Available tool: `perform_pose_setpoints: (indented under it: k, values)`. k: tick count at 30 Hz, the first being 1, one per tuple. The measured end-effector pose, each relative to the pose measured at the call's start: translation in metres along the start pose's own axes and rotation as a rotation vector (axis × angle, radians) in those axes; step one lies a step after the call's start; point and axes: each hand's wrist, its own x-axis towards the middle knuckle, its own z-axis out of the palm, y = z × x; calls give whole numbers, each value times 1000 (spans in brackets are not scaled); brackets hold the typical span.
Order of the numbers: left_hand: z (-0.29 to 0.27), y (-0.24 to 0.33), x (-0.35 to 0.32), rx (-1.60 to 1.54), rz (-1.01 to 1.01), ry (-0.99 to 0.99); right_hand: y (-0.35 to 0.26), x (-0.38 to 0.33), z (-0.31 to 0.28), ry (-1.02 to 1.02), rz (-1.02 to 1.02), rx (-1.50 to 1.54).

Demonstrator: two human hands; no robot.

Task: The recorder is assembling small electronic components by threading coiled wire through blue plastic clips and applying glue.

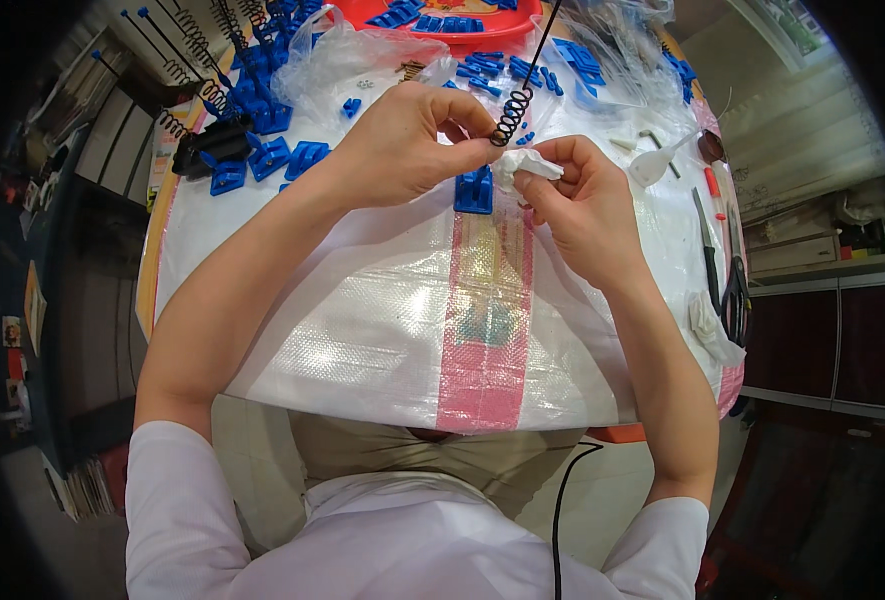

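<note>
My left hand [412,140] pinches the lower end of a black coil spring [511,115], from which a thin dark rod rises toward the top edge. Just below these fingertips is a blue plastic base [473,192]; its upper end is hidden, so whether it joins the spring cannot be seen. A crumpled white tissue [529,166] is between the fingers of my right hand [584,205], pressed up close to the foot of the spring. Beyond the hands lie small blue pieces [482,68] and a little heap of brassy screws [411,70].
Finished-looking blue bases with springs [252,90] crowd the far left. A red basin [442,35] holds blue parts at the back. On the right are a white squeeze bottle [650,167], a hex key [662,152], a knife [710,260], black-handled scissors [734,300] and another crumpled tissue [712,330].
</note>
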Motion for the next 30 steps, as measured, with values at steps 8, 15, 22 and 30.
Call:
perform_pose_setpoints:
  k: [8, 15, 22, 30]
  values:
    - [0, -1, 0, 3, 5, 6, 2, 0, 2, -7, -6, -3]
    - [1, 1, 0, -17, 10, 0, 2, 1, 0, 60, -78, 44]
    - [0, 4, -1, -26, -10, -1, -5, 1, -19, 125, -78, 197]
    - [0, 3, 0, 15, -20, 1, -6, 2, -27, 180, -211, 549]
